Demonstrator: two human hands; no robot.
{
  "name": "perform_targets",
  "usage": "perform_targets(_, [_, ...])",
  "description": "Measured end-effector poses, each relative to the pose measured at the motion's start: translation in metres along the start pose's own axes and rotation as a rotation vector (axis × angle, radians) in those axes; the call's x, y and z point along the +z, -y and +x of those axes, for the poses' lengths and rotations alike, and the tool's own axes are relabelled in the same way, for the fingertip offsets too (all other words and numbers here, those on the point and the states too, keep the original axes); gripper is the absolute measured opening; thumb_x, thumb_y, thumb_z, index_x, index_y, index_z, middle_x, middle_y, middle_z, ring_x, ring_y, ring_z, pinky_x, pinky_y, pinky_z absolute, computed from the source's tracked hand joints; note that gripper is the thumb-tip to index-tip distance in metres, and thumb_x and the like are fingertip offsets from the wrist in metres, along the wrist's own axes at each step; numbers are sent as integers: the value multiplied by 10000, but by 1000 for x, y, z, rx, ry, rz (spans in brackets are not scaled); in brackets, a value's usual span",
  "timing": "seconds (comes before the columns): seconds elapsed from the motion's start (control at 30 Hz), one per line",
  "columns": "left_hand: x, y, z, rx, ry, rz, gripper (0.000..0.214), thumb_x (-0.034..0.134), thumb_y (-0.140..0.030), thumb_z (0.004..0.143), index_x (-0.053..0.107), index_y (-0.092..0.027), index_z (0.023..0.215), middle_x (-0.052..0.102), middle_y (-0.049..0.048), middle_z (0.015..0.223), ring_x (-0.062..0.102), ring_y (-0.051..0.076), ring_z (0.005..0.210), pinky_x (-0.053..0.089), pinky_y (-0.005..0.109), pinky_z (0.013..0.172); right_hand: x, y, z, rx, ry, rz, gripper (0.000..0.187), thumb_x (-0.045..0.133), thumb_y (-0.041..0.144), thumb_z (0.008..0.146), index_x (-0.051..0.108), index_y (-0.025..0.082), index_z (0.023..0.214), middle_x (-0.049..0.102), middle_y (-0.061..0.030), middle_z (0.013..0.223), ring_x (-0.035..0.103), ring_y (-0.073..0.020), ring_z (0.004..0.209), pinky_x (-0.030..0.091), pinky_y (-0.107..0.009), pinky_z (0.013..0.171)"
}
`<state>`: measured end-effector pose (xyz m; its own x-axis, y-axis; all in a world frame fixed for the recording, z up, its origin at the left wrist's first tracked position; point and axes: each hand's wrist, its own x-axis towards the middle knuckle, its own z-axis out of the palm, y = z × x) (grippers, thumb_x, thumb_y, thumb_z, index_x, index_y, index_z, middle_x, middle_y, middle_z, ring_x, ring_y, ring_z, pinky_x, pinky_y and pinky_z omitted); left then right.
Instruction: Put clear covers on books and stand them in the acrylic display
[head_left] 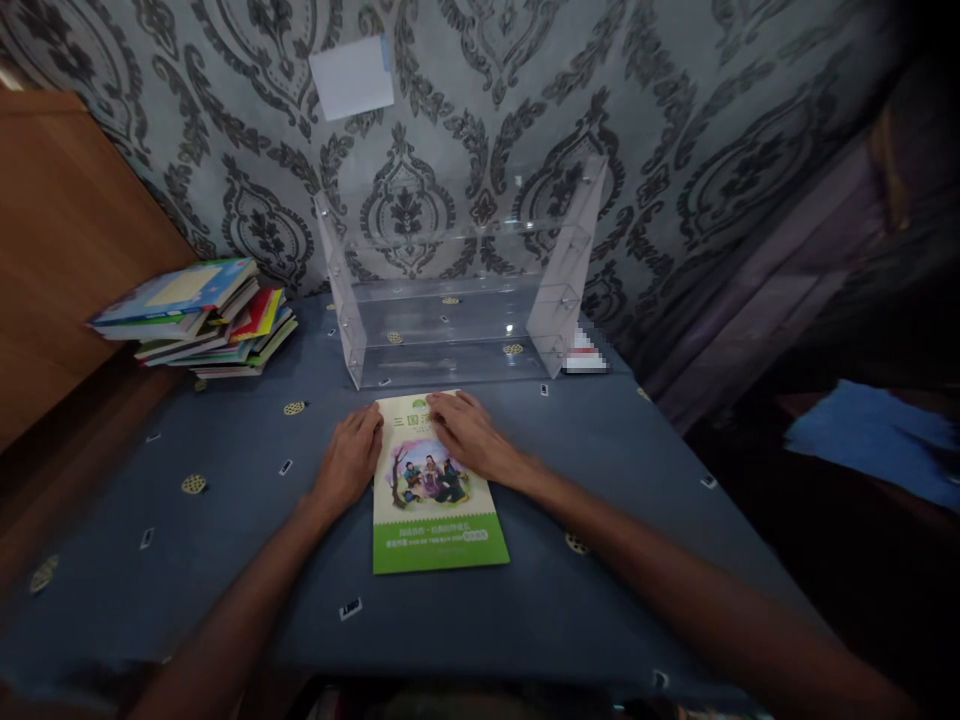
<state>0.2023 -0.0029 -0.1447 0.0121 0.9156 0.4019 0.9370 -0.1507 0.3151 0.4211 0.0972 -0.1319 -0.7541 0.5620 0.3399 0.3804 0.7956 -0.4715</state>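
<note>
Wall, grey, papered in a dark damask pattern, filling the background. Table covering, blue-grey, printed with small yellowish motifs and pale labels, spread below the wall. Curtain, dark and dim, hanging at the right. Wooden panel, brown, standing at the far left. Display stand, clear, with two sloping side pieces joined by several crosswise shelves, upright at the back of the table. Stack of books, mixed colours, loosely piled with edges out of line, lying at the back left, near the wooden panel. Blue cloth, crumpled, beyond the table's right edge. Book, one, paperbound in appearance, flat on the covering just in front of the stand, front cover up; cream above, green band below, green Chinese title, central picture of figures by a tree. Right hand, laid over the upper right of that cover, fingers bent, hiding part of the title; whether it grips or merely rests cannot be told. Left hand, at the upper left edge of the same book, fingers together and curled inward; firmness of hold cannot be told. White card, slightly tilted, against the wall. Pixelated item, white and red, beside the stand's right foot.
</note>
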Motion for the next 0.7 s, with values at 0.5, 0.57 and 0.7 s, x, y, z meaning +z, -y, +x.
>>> perform_targets(0.5, [2, -4, -1, 14, -11, -61, 247, 394, -161, 983, 594, -211, 1118, 682, 112, 1195, 642, 237, 1058, 535, 422, 962, 5, -18, -32, 69, -155, 50, 382, 456, 185, 959, 590, 188, 1317, 676, -166, 1276, 588, -309, 1279, 507, -529, 1065])
perform_targets(0.57, [3, -6, 1, 27, -18, -74, 250, 394, -138, 971, 599, -214, 1092, 680, 108, 1182, 639, 236, 1067, 530, 427, 973, 5, -22, -34, 55, -164, 89, 356, 465, 192, 964, 613, 200, 1287, 646, -164, 1350, 564, -303, 1325, 498, -536, 1083])
perform_targets(0.7, [5, -9, 9, 51, -27, -74, 245, 390, -114, 958, 599, -224, 1022, 673, 97, 1179, 620, 237, 1126, 517, 426, 991, 4, -32, -35, 54, -163, 126, 324, 462, 199, 971, 655, 172, 1230, 609, -182, 1414, 540, -300, 1368, 479, -540, 1110])
